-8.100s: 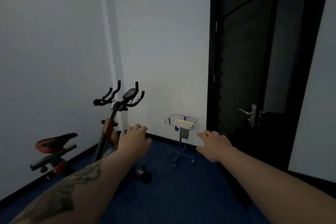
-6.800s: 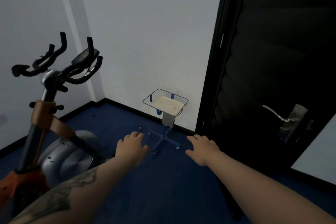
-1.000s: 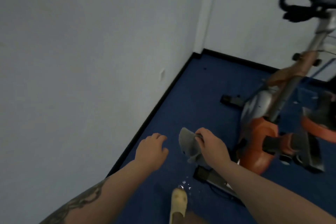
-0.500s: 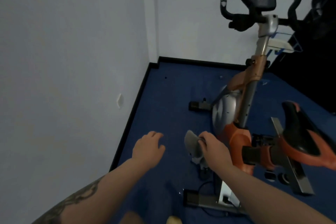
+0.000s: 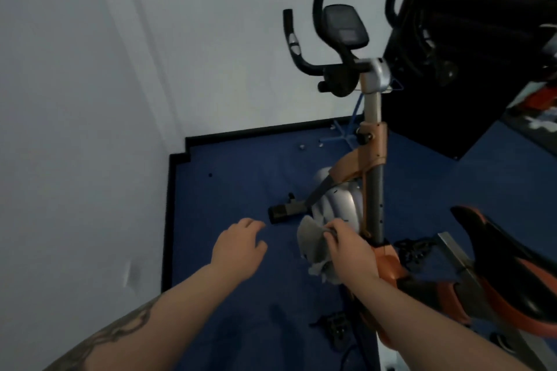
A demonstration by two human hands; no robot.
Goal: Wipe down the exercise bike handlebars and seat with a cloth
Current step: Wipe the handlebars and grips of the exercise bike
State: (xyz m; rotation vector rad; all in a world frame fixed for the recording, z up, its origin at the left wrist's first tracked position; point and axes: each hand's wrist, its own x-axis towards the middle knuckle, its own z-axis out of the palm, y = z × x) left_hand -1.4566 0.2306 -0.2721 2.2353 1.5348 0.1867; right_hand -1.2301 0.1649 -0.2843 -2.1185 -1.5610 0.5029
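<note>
The orange-and-silver exercise bike (image 5: 366,190) stands on the blue carpeted floor (image 5: 229,190) near a corner of the pale walls, a black door (image 5: 470,48) behind it. Its black multi-horned handlebars (image 5: 316,24) rise well above and away from both hands, with a dark console screen (image 5: 345,25) between the horns. The black saddle with orange trim (image 5: 497,253) sits at the right, nearer the person.

The right hand (image 5: 349,247) pinches a crumpled grey cloth (image 5: 313,247) between curled fingers and thumb, low beside the bike's post and touching neither handlebars nor saddle, so wiping is likely not yet begun. The left hand (image 5: 238,247) hangs free with loosely bent fingers, holding nothing.

The cloth is bunched and held only by one edge, so a hard stroke along a curved horn could pull it out of the grip. A small wad may also skip the undersides of the horns. Reaching up past the console risks knocking the screen with a wrist. A black pedal (image 5: 336,322) and a cable (image 5: 346,352) lie close below, and stepping in could catch a foot there.
</note>
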